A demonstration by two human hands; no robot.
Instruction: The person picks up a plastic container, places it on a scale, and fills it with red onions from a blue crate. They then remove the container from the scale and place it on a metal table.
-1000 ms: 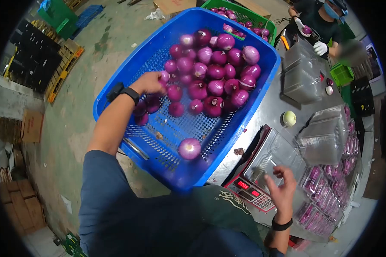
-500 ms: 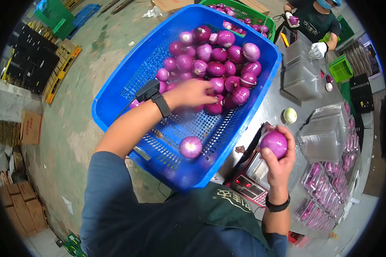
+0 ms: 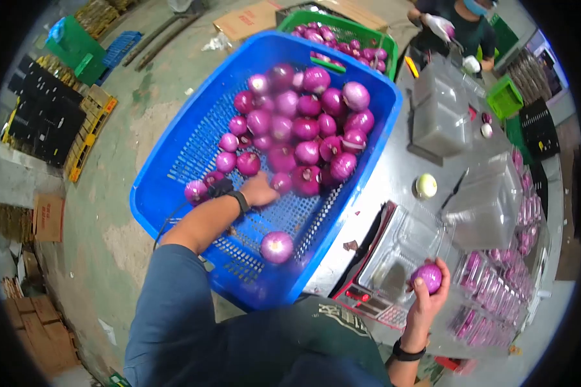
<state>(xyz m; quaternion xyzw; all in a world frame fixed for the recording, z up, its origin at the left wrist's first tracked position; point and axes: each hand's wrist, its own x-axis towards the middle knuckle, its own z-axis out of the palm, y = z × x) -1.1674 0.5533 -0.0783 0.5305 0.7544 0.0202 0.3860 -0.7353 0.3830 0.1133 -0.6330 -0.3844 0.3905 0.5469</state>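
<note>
My left hand (image 3: pixel 259 189) reaches into a large blue plastic crate (image 3: pixel 168 138) of purple-red onions. Its fingers point down and are mostly hidden; a small red onion (image 3: pixel 281 182) sits right at the fingertips, and I cannot tell whether they grip it. A lone red onion (image 3: pixel 277 248) lies nearer me on the crate floor. My right hand (image 3: pixel 426 300) is closed round a peeled, shiny red onion (image 3: pixel 427 278), beside a clear plastic tray (image 3: pixel 384 267) lying on a red digital scale (image 3: pixel 361 302). The tray's compartments show no onion.
Stacked clear trays (image 3: pixel 484 206) and more stacks (image 3: pixel 439 119) stand on the metal table. A pale peeled onion (image 3: pixel 426 186) lies between. Packed onion trays (image 3: pixel 490 290) fill the right side. A gloved co-worker (image 3: pixel 465 29) works beyond, near a green crate (image 3: pixel 394 48) of onions.
My left hand has drawn back from the onion pile toward the near left. My right hand, still holding its onion, has moved lower and right, uncovering the tray on the scale.
</note>
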